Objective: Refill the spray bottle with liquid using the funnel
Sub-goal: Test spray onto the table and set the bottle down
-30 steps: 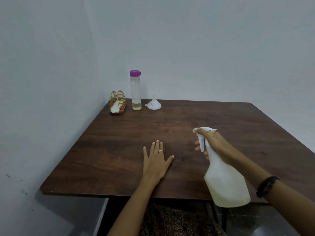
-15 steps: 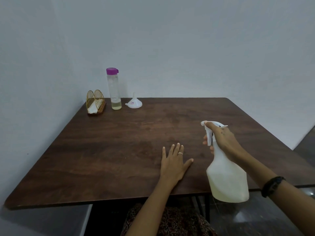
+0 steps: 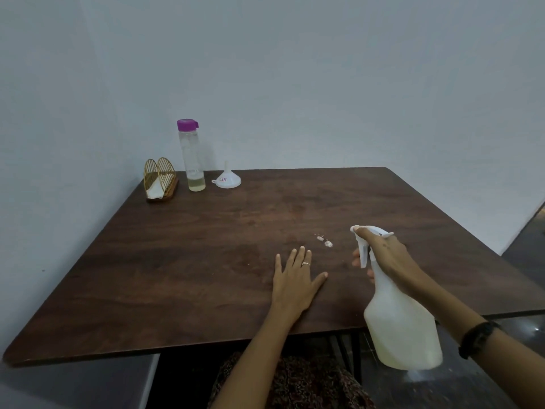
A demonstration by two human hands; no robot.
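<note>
A plain room in what looks like a home — a dark wooden table (image 3: 206,261) pushed into the corner of bare, pale painted walls (image 3: 324,84). At its far left edge stand a gold wire napkin holder (image 3: 160,180) with a folded napkin, a clear bottle (image 3: 192,156) with a purple cap and a small white funnel (image 3: 227,180) — household items rather than shop or lab gear. A dark tiled floor (image 3: 525,249) shows at the right.

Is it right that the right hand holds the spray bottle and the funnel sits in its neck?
Not quite. In the head view the right hand does hold the spray bottle, but the funnel stands upside down on the table, beside the purple-capped bottle.
</note>
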